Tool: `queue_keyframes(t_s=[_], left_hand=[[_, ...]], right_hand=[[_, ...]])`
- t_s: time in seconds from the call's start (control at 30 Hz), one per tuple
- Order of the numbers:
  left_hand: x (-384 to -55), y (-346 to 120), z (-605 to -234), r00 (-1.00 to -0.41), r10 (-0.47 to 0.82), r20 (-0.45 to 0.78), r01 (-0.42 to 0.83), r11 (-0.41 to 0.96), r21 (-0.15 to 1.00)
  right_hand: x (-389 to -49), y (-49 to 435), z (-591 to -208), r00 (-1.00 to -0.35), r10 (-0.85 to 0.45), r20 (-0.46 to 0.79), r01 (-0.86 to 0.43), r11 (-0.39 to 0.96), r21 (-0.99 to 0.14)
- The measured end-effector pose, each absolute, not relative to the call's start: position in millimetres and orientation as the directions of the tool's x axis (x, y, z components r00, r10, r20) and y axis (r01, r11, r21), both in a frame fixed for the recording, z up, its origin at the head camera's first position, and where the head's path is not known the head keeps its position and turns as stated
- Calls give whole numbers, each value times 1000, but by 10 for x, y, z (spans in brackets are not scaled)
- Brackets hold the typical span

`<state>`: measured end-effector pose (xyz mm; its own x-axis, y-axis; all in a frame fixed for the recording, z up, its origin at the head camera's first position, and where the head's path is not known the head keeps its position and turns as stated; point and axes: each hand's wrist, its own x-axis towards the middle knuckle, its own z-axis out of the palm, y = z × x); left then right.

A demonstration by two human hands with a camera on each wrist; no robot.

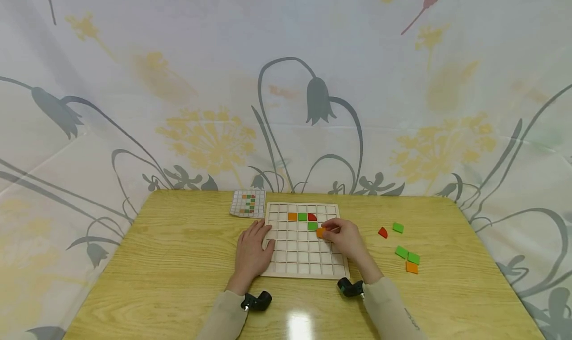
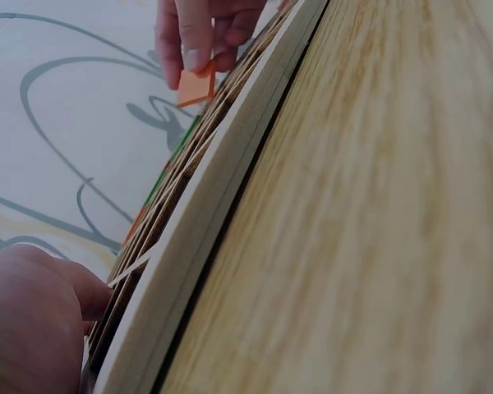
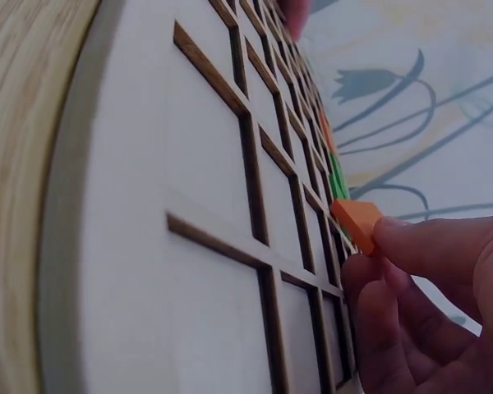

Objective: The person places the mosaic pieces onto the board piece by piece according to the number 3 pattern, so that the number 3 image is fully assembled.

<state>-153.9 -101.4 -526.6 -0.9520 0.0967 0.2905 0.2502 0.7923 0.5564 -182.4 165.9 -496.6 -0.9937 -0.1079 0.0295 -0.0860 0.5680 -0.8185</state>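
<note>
A wooden grid board (image 1: 291, 275) lies on the table. Set in its upper cells are an orange square tile (image 1: 292, 216), a green tile (image 1: 302, 216), a red quarter-round tile (image 1: 312, 217) and, below the red one, another green tile (image 1: 313, 226). My right hand (image 1: 345, 237) pinches an orange square tile (image 3: 358, 223) between thumb and fingers, tilted just above the board, near the lower green tile. My left hand (image 1: 254, 250) rests along the board's left edge, fingers fairly straight and touching the frame.
Right of the board lie loose tiles: a red quarter-round (image 1: 383, 232), a green one (image 1: 398, 227), two more green ones (image 1: 413, 257) and an orange square (image 1: 411, 267). A printed pattern card (image 1: 237, 206) sits at the board's upper left. A patterned curtain (image 1: 286, 146) hangs behind the table.
</note>
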Motion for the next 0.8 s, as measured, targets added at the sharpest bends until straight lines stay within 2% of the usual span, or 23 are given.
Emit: queue_keyframes(t_s=[0.3, 0.8], left_hand=[[-1543, -1018, -5276, -957, 100, 271, 242, 790, 564], [-1545, -1014, -5271, -958, 97, 269, 238, 793, 561]], right_hand=[[-1863, 1631, -5060, -985, -172, -3, -100, 589, -802], [-1851, 1566, -4932, -984, -169, -56, -63, 625, -778]])
